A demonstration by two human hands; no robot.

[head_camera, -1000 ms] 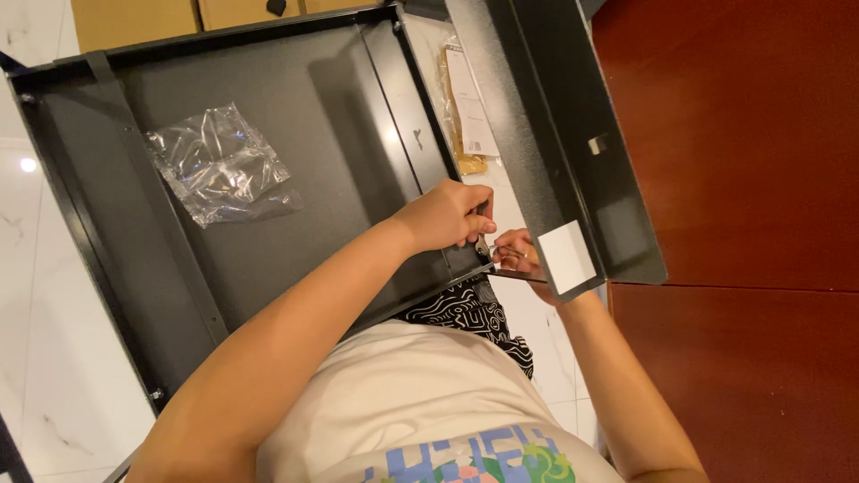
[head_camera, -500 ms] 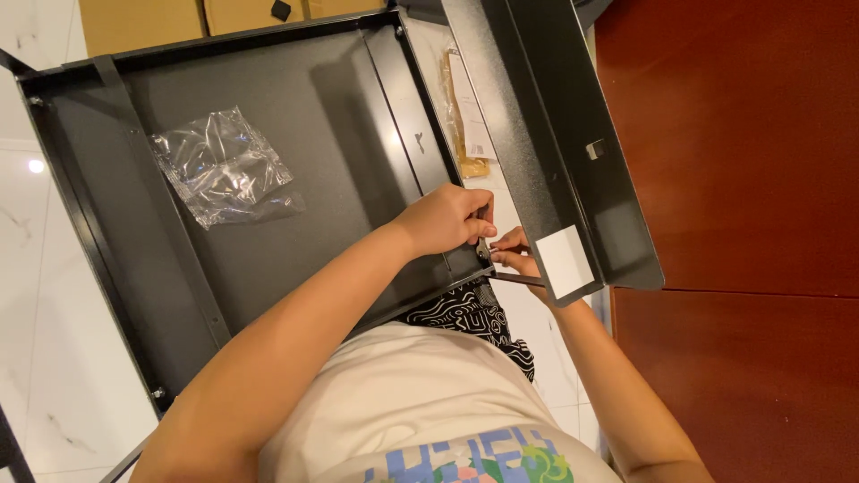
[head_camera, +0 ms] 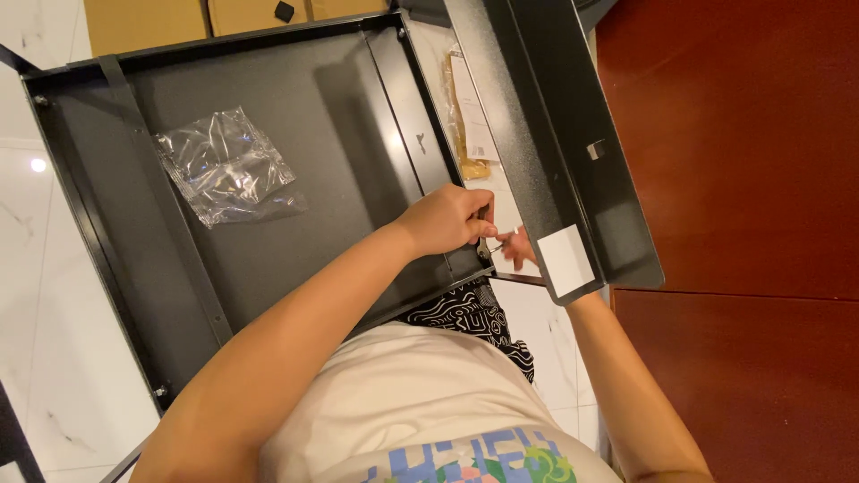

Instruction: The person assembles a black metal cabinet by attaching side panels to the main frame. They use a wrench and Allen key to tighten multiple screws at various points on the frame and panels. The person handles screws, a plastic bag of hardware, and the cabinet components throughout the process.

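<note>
The left hand is closed around a small metal tool at the black metal tray's edge; the right hand's grip is hidden, steadying the side panel

A dark grey, matt finish is shown on the large metal tray panel, and the same dark grey is seen on the upright metal side panel, on which a plain white sticker is carried. A clear, glossy plastic bag is seen against the grey. The floor tiles are white with faint grey veining, while a deep red-brown is shown by the wooden surface. Tan cardboard boxes are seen at the top. A black-and-white squiggle pattern is worn on the shorts, and the white T-shirt is printed in blue, green and pink.
</note>
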